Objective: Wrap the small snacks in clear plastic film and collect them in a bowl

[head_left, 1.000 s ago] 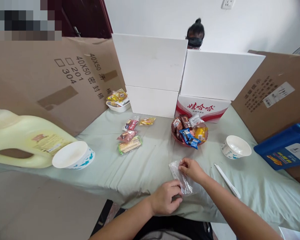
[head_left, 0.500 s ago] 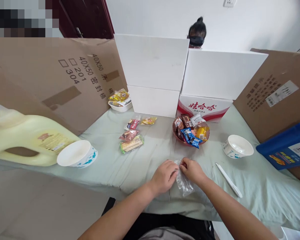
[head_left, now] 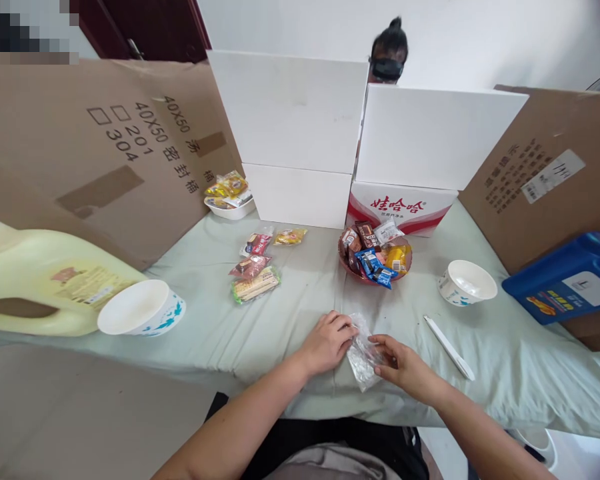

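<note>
A small clear plastic bag point(head_left: 361, 350) lies crumpled on the pale green cloth point(head_left: 290, 313) near the table's front edge. My left hand point(head_left: 327, 343) pinches its top left corner. My right hand point(head_left: 403, 362) grips its right side lower down. Behind my hands stands a red bowl point(head_left: 373, 260) heaped with wrapped snacks. Several loose snack packets point(head_left: 255, 265) lie to the left of that bowl.
A white pen-like stick point(head_left: 449, 337) and a white paper bowl point(head_left: 466, 283) lie to the right, another paper bowl point(head_left: 140, 309) and a yellow jug point(head_left: 40, 283) to the left. White boxes point(head_left: 300, 133), cardboard sheets and a blue container point(head_left: 570, 277) ring the table. A person's head shows behind the boxes.
My left hand moved up from the bag's bottom end to its top corner. My right hand slid down from the top to the bag's right side.
</note>
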The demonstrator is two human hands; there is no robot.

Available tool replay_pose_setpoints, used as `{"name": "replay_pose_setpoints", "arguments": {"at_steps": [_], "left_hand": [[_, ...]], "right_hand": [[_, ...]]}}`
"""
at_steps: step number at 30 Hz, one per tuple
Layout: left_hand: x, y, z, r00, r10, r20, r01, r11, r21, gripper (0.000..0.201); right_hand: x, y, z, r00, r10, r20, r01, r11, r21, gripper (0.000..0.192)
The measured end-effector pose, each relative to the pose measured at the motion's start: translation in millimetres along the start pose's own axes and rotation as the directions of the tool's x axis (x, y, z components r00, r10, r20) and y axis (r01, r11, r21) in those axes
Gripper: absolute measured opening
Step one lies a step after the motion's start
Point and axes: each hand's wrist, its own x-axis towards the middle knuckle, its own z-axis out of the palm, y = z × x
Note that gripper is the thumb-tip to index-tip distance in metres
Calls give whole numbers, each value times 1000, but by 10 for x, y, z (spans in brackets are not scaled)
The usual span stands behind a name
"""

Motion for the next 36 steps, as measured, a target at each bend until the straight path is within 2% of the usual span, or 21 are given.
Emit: {"name": "replay_pose_setpoints", "arguments": {"at_steps": [3, 6, 9, 11, 12, 14, 16, 17, 19, 20, 23, 26, 28, 31, 33, 36], "left_hand": [[-4, -7, 20, 1000, 5, 11, -5, 999, 51, 30], [-10, -5, 34, 1000, 11, 21, -13, 995, 98, 30], [-7, 10, 35, 1000, 2, 27, -5, 991, 134, 31], [-2, 25, 30, 999, -11, 36, 5, 990, 144, 33], [0, 32, 27, 999, -16, 44, 9, 989, 148, 34], [2, 47, 18, 998, -25, 62, 15, 988, 156, 36], [2, 61, 5, 996, -35, 80, 21, 985, 172, 38], [5, 68, -5, 995, -38, 92, 21, 983, 180, 38], [19, 83, -32, 992, -47, 118, 22, 979, 204, 39], [33, 92, -49, 990, -54, 131, 24, 975, 219, 39], [106, 129, -91, 981, -98, 167, 50, 961, 273, 39], [207, 170, -81, 975, -139, 172, 80, 947, 311, 40], [263, 191, -38, 979, -143, 144, 90, 942, 324, 41], [294, 203, 41, 988, -122, 96, 84, 940, 331, 44], [282, 195, 78, 991, -112, 68, 85, 943, 322, 45], [245, 168, 96, 993, -114, 39, 98, 952, 291, 46]], "right_hand": [[10, -63, -19, 997, -45, 59, 47, 999, -26, 57], [1, -36, -62, 995, -28, 97, 41, 991, -129, 54], [-82, 43, -95, 1000, -10, 19, 15, 973, -229, 44], [-167, 61, -100, 992, -79, -96, 40, 932, -360, 37], [-210, 52, -95, 974, -160, -163, 69, 888, -456, 35], [-280, 4, -67, 893, -380, -240, 135, 737, -663, 33], [-314, -41, -14, 813, -561, -153, 225, 546, -807, 34], [-320, -46, 24, 793, -604, -73, 275, 464, -842, 36], [-329, 2, 132, 782, -621, 51, 341, 358, -869, 39], [-341, 53, 204, 788, -612, 75, 340, 330, -881, 42], [-438, 253, 459, 798, -602, 25, 233, 271, -934, 53], [-557, 363, 637, 781, -625, 5, 180, 218, -959, 58], [-573, 346, 644, 777, -628, 47, 219, 199, -955, 59], [-505, 292, 554, 796, -599, 90, 253, 194, -948, 65], [-474, 317, 525, 808, -588, 38, 200, 214, -956, 70], [-555, 449, 581, 800, -596, -66, 101, 243, -965, 73]]}}
